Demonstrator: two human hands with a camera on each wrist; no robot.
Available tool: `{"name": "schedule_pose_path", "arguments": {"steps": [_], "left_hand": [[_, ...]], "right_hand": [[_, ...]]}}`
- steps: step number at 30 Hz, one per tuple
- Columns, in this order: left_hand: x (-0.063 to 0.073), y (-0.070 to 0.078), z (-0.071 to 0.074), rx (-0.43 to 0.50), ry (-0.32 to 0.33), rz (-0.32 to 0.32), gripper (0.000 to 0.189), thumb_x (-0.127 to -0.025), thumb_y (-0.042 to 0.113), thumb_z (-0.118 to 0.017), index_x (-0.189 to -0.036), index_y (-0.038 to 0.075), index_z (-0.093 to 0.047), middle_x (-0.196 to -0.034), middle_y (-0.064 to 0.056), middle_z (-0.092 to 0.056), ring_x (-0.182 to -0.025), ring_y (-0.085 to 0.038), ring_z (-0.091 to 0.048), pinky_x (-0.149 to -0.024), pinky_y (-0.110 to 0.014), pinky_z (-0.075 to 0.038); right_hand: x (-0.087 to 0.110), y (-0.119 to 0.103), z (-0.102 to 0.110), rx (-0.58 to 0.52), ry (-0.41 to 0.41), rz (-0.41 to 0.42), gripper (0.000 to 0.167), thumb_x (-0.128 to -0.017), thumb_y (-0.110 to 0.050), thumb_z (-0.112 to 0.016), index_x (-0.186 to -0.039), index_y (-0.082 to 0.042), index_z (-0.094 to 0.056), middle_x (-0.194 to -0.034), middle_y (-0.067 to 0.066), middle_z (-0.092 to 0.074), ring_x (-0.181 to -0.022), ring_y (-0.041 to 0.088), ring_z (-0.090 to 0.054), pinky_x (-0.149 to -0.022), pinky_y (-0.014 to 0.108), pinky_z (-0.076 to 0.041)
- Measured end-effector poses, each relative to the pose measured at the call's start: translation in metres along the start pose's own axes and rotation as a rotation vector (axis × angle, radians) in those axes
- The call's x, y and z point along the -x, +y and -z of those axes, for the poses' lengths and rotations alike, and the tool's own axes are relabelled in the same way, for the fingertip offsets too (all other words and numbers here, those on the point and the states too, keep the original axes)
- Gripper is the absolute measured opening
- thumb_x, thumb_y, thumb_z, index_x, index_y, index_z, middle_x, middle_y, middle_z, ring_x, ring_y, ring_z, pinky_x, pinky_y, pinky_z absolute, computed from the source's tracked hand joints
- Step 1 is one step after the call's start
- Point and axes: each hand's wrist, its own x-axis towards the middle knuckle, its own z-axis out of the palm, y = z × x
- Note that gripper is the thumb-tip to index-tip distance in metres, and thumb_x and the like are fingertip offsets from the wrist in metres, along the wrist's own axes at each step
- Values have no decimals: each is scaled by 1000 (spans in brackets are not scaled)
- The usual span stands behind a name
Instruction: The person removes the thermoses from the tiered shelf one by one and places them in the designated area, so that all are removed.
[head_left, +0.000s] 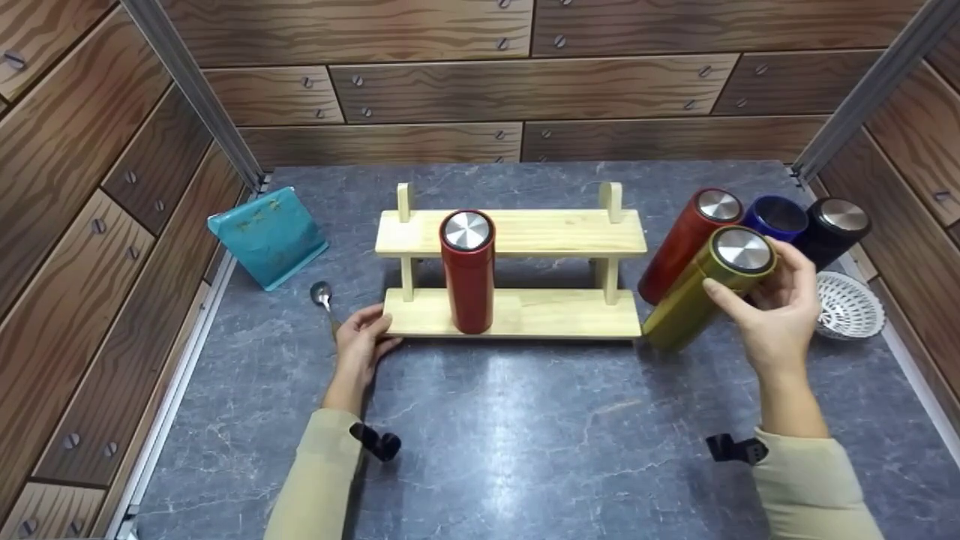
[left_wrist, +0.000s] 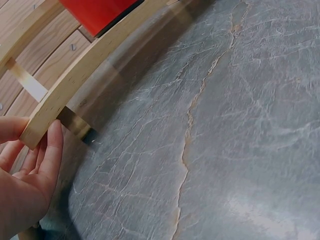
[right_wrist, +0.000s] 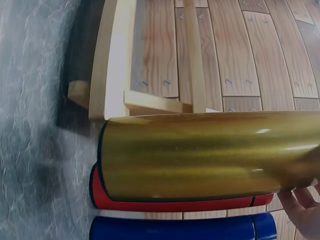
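Observation:
My left hand (head_left: 360, 349) grips the left end of the light wooden two-tier rack (head_left: 570, 311), thumb above the lower board and fingers beneath it in the left wrist view. A red thermos flask (head_left: 471, 296) with a silver-topped lid stands upright on that lower board, left of centre. My right hand (head_left: 780, 319) holds a gold thermos flask (head_left: 694, 292) near its lid, thumb on the near side. The gold flask's base is beside the rack's right end; whether it touches the table, I cannot tell. Behind it stands another red flask (head_left: 679, 251).
A blue flask (head_left: 777, 216) and a black flask (head_left: 829, 232) stand at the right, near a white openwork basket (head_left: 851, 306). On the left are a teal pouch (head_left: 270, 236) and a metal spoon (head_left: 321, 292). Wood-patterned walls enclose the grey marbled table (head_left: 525, 450).

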Motion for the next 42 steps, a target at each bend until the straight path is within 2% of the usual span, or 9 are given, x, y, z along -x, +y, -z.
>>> {"name": "schedule_pose_path", "arguments": {"steps": [4, 11, 20, 27, 35, 42], "left_hand": [[2, -1, 1, 25, -7, -32, 30, -82, -3, -65, -111, -2, -57, -101, -12, -58, -72, -18, -62, -61, -33, -58], [0, 0, 3, 10, 12, 10, 35, -84, -1, -64, -118, -1, -55, -108, -13, -56, -73, -17, -63, -65, -34, -58], [-2, 0, 1, 25, -4, 5, 34, -84, -2, -64, -117, -3, -54, -102, -11, -58, -71, -16, -62, -65, -33, -58], [-2, 0, 0, 5, -4, 5, 34, -85, -1, -62, -119, -1, -54, -106, -12, -56, -72, -16, -62, -66, -34, -58], [-1, -1, -1, 6, 4, -5, 33, -85, -2, -62, -117, -3, -54, -104, -12, -56, -68, -16, -62, -62, -31, -58], [-2, -1, -1, 9, 3, 0, 33, -84, -1, -63, -117, -2, -55, -105, -12, -57, -71, -16, -62, -62, -32, -58]], "right_hand": [[-3, 2, 3, -19, 29, -4, 75, -55, 24, -75, -121, -2, -53, -119, 16, -57, -107, 26, -54, -80, 24, -50], [-7, 15, 6, -48, 42, 11, 75, -54, 25, -74, -121, -1, -53, -120, 18, -55, -109, 28, -52, -82, 25, -50], [-7, 32, 8, -17, 61, 9, 75, -54, 22, -77, -121, -2, -53, -121, 18, -55, -112, 28, -51, -84, 25, -50], [-7, 42, 7, 25, 78, -4, 74, -55, 19, -79, -121, -4, -53, -119, 16, -56, -106, 28, -53, -80, 24, -50], [-5, 52, 7, 49, 85, 2, 75, -55, 17, -81, -121, -5, -53, -118, 15, -56, -106, 27, -53, -75, 24, -48], [-4, 58, 5, 28, 105, 23, 74, -54, 17, -80, -119, -4, -54, -115, 16, -57, -103, 28, -53, -71, 25, -47]]}}
